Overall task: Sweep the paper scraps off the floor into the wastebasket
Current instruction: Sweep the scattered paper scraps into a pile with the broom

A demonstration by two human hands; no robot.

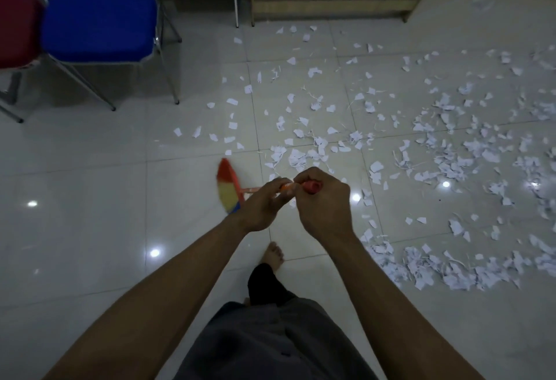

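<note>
Both my hands grip the orange handle of a broom (230, 188). Its red, yellow and blue bristle head points left and hangs over the tiled floor. My left hand (263, 206) holds the handle lower down, and my right hand (323, 202) wraps the red end cap. White paper scraps (436, 145) lie scattered over the tiles ahead and to the right, with a denser heap (451, 271) at the lower right. No wastebasket is in view.
A blue chair (99, 21) and a red chair (18, 27) on metal legs stand at the far left. A wooden desk frame (331, 6) runs along the back. My bare foot (272, 255) is on the tiles below my hands.
</note>
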